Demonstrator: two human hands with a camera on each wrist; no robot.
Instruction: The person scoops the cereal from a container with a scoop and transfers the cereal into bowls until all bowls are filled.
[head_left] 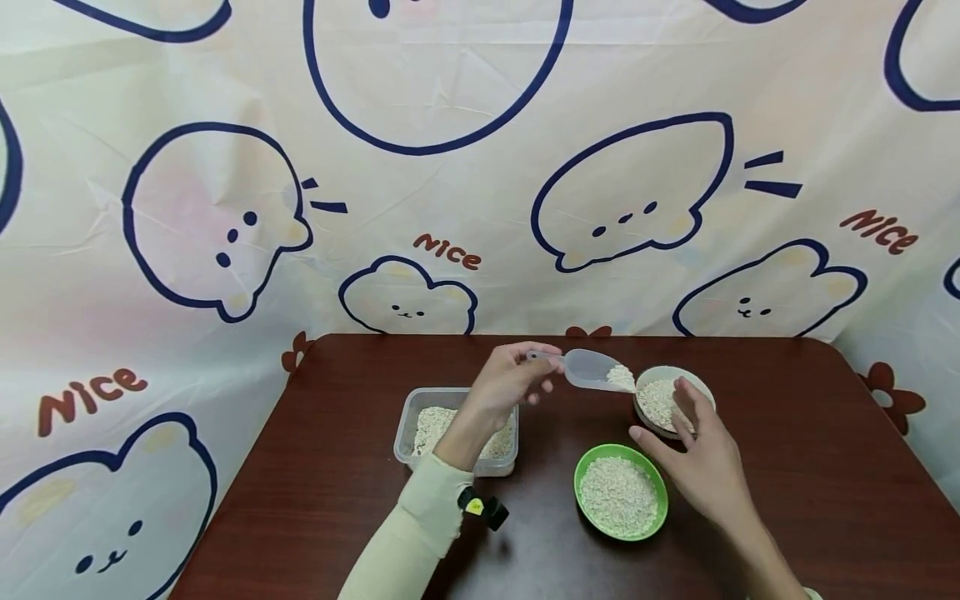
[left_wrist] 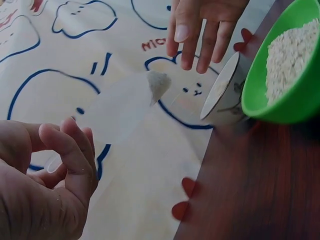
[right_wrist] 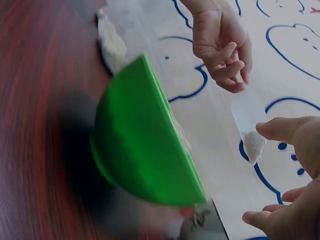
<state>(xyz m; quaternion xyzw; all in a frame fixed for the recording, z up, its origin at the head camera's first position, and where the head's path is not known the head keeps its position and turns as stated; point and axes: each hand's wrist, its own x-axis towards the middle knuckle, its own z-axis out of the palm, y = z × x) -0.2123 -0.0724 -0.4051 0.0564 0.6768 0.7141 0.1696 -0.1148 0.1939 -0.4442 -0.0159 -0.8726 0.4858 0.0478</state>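
Note:
My left hand (head_left: 513, 379) pinches the handle of a translucent plastic scoop (head_left: 587, 367). A small heap of oat flakes (head_left: 621, 377) lies at the scoop's tip, right by the rim of a white bowl (head_left: 686, 374). That bowl holds more flakes. Beside it, my right hand (head_left: 705, 458) is spread with nothing in its grasp, its fingers overlapping the bowl in the head view. Nearer the front stands a green bowl (head_left: 581, 492) full of flakes, left of the right hand. In the left wrist view the scoop (left_wrist: 117, 107) tilts toward the white bowl (left_wrist: 225, 95).
A clear plastic tub (head_left: 405, 425) of oat flakes stands under the left forearm. Everything rests on a dark red-brown wooden table (head_left: 322, 500). A cartoon-printed cloth (head_left: 495, 208) hangs behind the table's far edge. A black wrist strap (head_left: 483, 507) sits on the left sleeve.

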